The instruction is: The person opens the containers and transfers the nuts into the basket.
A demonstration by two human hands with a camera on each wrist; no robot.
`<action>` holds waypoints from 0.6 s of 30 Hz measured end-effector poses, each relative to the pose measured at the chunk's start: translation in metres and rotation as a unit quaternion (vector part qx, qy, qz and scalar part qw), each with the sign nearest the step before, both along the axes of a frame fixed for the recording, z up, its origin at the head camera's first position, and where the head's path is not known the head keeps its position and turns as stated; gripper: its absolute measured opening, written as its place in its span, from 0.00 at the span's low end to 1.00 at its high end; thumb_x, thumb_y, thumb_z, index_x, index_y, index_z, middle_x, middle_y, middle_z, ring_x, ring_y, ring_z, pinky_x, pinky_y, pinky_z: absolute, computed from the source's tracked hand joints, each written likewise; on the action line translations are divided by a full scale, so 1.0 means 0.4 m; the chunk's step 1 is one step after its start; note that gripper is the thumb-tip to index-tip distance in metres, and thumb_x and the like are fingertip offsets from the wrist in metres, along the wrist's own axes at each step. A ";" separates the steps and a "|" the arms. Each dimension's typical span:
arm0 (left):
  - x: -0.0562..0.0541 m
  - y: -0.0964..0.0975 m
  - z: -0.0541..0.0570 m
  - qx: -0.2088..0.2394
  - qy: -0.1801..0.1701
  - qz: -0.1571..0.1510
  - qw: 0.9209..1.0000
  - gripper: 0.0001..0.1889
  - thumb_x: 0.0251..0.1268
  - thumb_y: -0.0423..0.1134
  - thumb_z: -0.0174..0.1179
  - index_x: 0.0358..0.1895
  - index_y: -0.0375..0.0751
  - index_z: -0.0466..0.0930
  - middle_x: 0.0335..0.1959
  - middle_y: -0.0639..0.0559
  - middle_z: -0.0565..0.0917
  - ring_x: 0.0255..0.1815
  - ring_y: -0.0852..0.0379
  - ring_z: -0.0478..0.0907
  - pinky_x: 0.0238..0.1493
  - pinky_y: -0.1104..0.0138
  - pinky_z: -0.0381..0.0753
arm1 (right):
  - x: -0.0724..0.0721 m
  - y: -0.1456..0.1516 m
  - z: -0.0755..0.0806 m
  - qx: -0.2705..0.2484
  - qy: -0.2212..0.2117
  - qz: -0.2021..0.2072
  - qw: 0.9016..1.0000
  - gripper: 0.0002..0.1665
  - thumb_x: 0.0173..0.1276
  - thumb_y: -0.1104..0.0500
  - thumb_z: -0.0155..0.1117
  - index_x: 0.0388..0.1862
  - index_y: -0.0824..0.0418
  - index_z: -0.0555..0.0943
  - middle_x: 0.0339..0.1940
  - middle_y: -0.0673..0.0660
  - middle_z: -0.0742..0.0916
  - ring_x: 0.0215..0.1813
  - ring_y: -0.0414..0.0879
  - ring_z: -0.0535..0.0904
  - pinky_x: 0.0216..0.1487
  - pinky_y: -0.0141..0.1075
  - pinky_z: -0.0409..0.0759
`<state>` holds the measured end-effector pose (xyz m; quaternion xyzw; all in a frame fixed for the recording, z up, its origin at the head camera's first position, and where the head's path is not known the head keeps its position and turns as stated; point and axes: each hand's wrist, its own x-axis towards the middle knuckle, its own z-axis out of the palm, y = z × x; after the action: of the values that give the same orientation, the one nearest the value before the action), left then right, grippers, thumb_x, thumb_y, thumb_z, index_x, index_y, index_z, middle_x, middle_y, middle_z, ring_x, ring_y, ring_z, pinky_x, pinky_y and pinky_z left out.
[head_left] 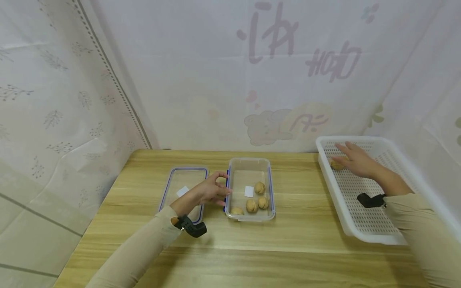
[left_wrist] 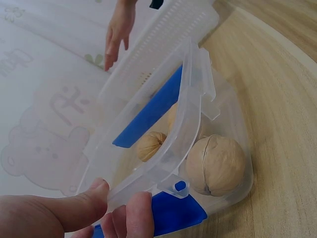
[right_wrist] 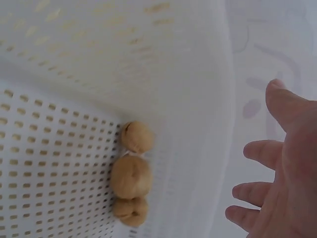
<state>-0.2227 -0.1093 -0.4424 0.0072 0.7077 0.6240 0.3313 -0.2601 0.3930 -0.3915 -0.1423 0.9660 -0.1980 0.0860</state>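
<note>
My left hand [head_left: 209,190] is at the left side of a clear plastic food container [head_left: 250,161]. In the left wrist view its thumb [left_wrist: 94,201] lies over the rim and its fingers curl round the outside by a blue latch [left_wrist: 176,215], gripping the wall. Several walnuts [head_left: 260,188] lie inside at the container's near and right parts, beside a white label. Over the far left corner of a white perforated basket [head_left: 335,200], my right hand [head_left: 360,162] is held with fingers spread, nothing in it. Three walnuts [right_wrist: 131,177] sit in a row below it against the basket wall.
Left of the container, a clear lid [head_left: 185,176] with a blue seal lies flat, partly behind my left forearm. All of it stands on a wooden table [head_left: 230,256]. A printed cloth [head_left: 201,80] hangs behind the table's far edge.
</note>
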 end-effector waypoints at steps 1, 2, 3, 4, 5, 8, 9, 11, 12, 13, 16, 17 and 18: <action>0.000 0.000 0.000 0.000 0.000 0.000 1.000 0.32 0.72 0.23 0.59 0.73 0.40 0.55 0.43 0.44 0.74 0.40 0.54 0.78 0.34 0.63 0.91 | 0.001 -0.006 0.003 0.002 0.006 0.004 1.000 0.42 0.84 0.45 0.46 0.78 0.77 0.52 0.74 0.88 0.48 0.74 0.84 0.43 0.72 0.77 0.44; 0.000 0.000 -0.001 0.000 0.000 0.000 1.000 0.32 0.72 0.23 0.59 0.73 0.40 0.55 0.43 0.44 0.74 0.40 0.54 0.78 0.34 0.63 0.91 | 0.001 -0.012 0.006 0.005 0.009 0.006 1.000 0.42 0.84 0.45 0.46 0.78 0.77 0.52 0.74 0.88 0.48 0.74 0.84 0.42 0.72 0.77 0.44; -0.001 0.000 -0.001 0.000 -0.001 0.000 1.000 0.32 0.72 0.23 0.59 0.73 0.40 0.55 0.43 0.44 0.74 0.40 0.54 0.78 0.34 0.63 0.91 | 0.002 -0.018 0.009 0.008 0.013 0.009 1.000 0.42 0.84 0.46 0.46 0.78 0.76 0.52 0.74 0.87 0.49 0.74 0.84 0.43 0.72 0.77 0.44; -0.001 0.000 -0.002 0.000 -0.001 0.000 1.000 0.32 0.72 0.24 0.59 0.73 0.39 0.55 0.43 0.44 0.74 0.40 0.54 0.78 0.34 0.63 0.91 | 0.003 -0.024 0.012 0.012 0.015 0.011 1.000 0.41 0.84 0.45 0.45 0.78 0.76 0.52 0.75 0.87 0.49 0.74 0.83 0.43 0.72 0.76 0.43; -0.002 0.001 -0.003 0.000 -0.001 -0.001 1.000 0.32 0.72 0.24 0.59 0.73 0.39 0.55 0.43 0.44 0.74 0.40 0.54 0.78 0.34 0.63 0.91 | 0.003 -0.030 0.014 0.016 0.016 0.013 1.000 0.41 0.84 0.45 0.45 0.79 0.75 0.53 0.75 0.87 0.49 0.75 0.83 0.42 0.73 0.76 0.43; -0.003 0.001 -0.004 0.001 -0.002 -0.003 1.000 0.33 0.72 0.24 0.59 0.73 0.39 0.54 0.43 0.44 0.74 0.40 0.54 0.78 0.34 0.63 0.91 | 0.006 -0.051 0.023 0.014 0.018 0.023 0.999 0.42 0.84 0.45 0.47 0.79 0.74 0.53 0.76 0.86 0.49 0.75 0.82 0.42 0.73 0.76 0.43; -0.003 0.001 -0.004 0.001 -0.003 -0.003 1.000 0.33 0.72 0.24 0.59 0.73 0.39 0.54 0.43 0.44 0.74 0.40 0.54 0.78 0.35 0.63 0.91 | 0.007 -0.058 0.025 0.011 0.018 0.027 0.999 0.42 0.84 0.45 0.47 0.79 0.73 0.53 0.76 0.85 0.49 0.75 0.82 0.42 0.73 0.76 0.43; -0.003 0.000 -0.003 0.000 -0.002 -0.003 1.000 0.33 0.72 0.24 0.59 0.73 0.39 0.54 0.43 0.44 0.73 0.40 0.54 0.78 0.35 0.63 0.91 | 0.010 -0.075 0.031 0.007 0.018 0.034 0.999 0.42 0.83 0.45 0.48 0.80 0.72 0.53 0.77 0.84 0.50 0.76 0.81 0.42 0.73 0.75 0.43; -0.003 -0.001 -0.003 0.000 -0.002 -0.003 1.000 0.33 0.72 0.24 0.59 0.74 0.39 0.54 0.43 0.44 0.73 0.40 0.54 0.78 0.35 0.63 0.91 | 0.012 -0.084 0.033 0.005 0.019 0.038 0.999 0.42 0.83 0.45 0.49 0.80 0.72 0.53 0.77 0.84 0.50 0.76 0.81 0.42 0.73 0.76 0.43; -0.002 -0.001 -0.002 0.000 -0.002 -0.002 1.000 0.33 0.72 0.24 0.59 0.74 0.39 0.54 0.43 0.44 0.73 0.40 0.54 0.78 0.35 0.63 0.91 | 0.014 -0.093 0.036 0.004 0.019 0.042 0.999 0.42 0.83 0.45 0.49 0.80 0.71 0.53 0.77 0.83 0.50 0.77 0.80 0.41 0.73 0.75 0.43; 0.000 -0.001 0.000 0.000 -0.001 -0.003 1.000 0.33 0.72 0.24 0.59 0.74 0.39 0.54 0.43 0.44 0.74 0.40 0.54 0.78 0.35 0.63 0.91 | 0.019 -0.118 0.042 0.006 0.025 0.051 0.998 0.41 0.83 0.45 0.49 0.80 0.70 0.54 0.78 0.82 0.51 0.77 0.79 0.42 0.74 0.75 0.44; 0.001 -0.001 0.000 0.001 -0.001 -0.002 1.000 0.33 0.72 0.24 0.59 0.74 0.39 0.54 0.43 0.44 0.74 0.40 0.54 0.78 0.35 0.63 0.91 | 0.020 -0.125 0.043 0.008 0.029 0.056 0.998 0.41 0.83 0.45 0.50 0.80 0.70 0.55 0.77 0.82 0.52 0.77 0.79 0.43 0.74 0.75 0.45; 0.000 -0.001 -0.001 0.001 -0.001 -0.003 1.000 0.33 0.72 0.24 0.58 0.74 0.39 0.54 0.43 0.44 0.74 0.40 0.54 0.78 0.35 0.63 0.91 | 0.022 -0.132 0.045 0.004 0.029 0.059 0.998 0.41 0.83 0.45 0.50 0.80 0.70 0.55 0.78 0.82 0.52 0.77 0.79 0.44 0.74 0.75 0.45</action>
<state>-0.2226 -0.1095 -0.4427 0.0088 0.7067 0.6238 0.3337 -0.2512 0.3401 -0.3733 -0.2044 0.9589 -0.1842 0.0698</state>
